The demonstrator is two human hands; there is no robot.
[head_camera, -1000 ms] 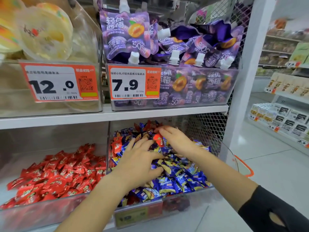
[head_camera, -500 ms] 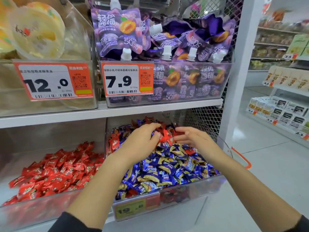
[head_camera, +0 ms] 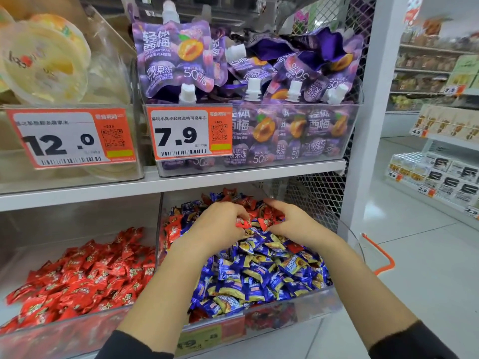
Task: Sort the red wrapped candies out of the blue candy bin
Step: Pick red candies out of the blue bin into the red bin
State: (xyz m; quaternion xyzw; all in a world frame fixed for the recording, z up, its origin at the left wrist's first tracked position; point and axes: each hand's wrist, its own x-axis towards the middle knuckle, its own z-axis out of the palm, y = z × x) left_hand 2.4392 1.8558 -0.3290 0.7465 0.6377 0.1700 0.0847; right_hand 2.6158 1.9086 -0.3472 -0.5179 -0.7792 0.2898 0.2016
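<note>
Landmark: the clear plastic bin of blue-wrapped candies, lower shelf, right side.

Both hands are in that bin, toward its back half. Left hand has fingers curled down, pinching a red wrapped candy at the fingertips. Right hand is also curled, w/ fingers closed round small red wrapped pieces; exactly how many I can't tell. The two hands sit just beside each other, fingertips nearly meeting over the pile.

More red wrapped candies lie mixed in w/ the blue ones, mostly along the bin's left wall and at the back. A few show at the front bottom too, behind the yellow-and-red price label on the bin's front.

Left of the bin: a second clear plastic bin holding only red wrapped candies.

Above the bin, on the white upper shelf: a clear tub of purple spouted jelly pouches, w/ an orange-and-white price tag reading 7.9. Left of that, round clear-lidded fruit jelly cups above a tag reading 12.0.

Right of the bin: white shelf upright, then tiled aisle floor and an orange basket handle.

Black sleeves cover both forearms near the camera.
</note>
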